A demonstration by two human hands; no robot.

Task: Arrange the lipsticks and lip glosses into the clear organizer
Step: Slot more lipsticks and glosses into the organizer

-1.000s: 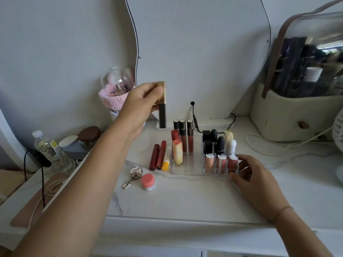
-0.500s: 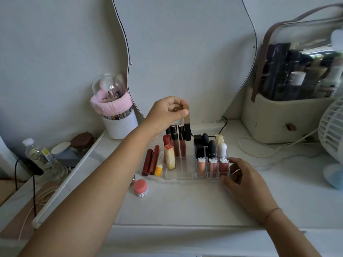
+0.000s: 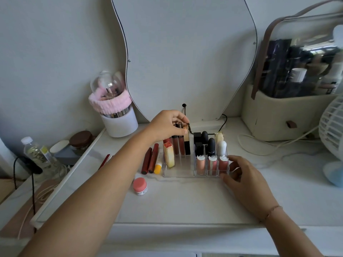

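The left hand (image 3: 167, 126) reaches to the far row of the clear organizer (image 3: 179, 174), and its grip is closed on the gold top of a black-and-gold tube (image 3: 187, 145). The tube stands upright, just right of two lip glosses (image 3: 178, 145) in the same row. The right hand (image 3: 245, 177) holds the organizer's near right corner, thumb on the near wall and fingers round the right wall, bracing it on the desk (image 3: 185, 204).

The step in hand looks like seating this tube. To do it well, the person should hold the tube vertical and lower it until its base meets the tray floor; whether it has touched down cannot be told. The fingers should then open straight upward, so they do not brush the glosses beside it. The bracing hand should hold until the release is done.

Two dark red tubes (image 3: 150, 158) and a yellow-capped tube (image 3: 158, 166) lie on the desk just left of the organizer, not yet stowed.
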